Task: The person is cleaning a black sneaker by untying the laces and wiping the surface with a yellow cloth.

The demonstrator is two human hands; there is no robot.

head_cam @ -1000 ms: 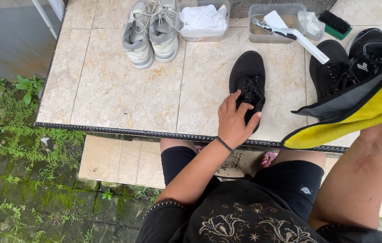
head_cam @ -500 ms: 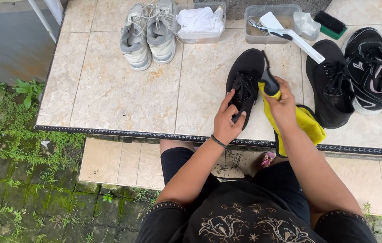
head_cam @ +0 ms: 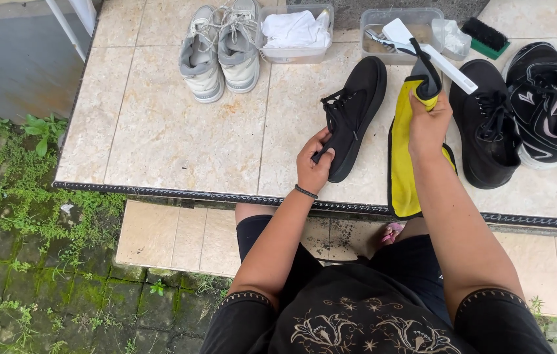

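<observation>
The black lace-up canvas shoe (head_cam: 352,111) is gripped at its heel by the left hand (head_cam: 314,164), while the yellow-and-black microfibre cloth (head_cam: 404,151), clenched in the right hand (head_cam: 429,121), could be dragged off the tiled ledge (head_cam: 173,137).

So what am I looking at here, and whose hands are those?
The picture comes from a camera worn on a person's head, looking down, so the hands are that person's own. They sit at a tiled table. The left hand has its grip on a black shoe. The right hand holds a yellow and black cloth. Also on the table: grey sneakers, two clear tubs, a brush and more black shoes.
</observation>
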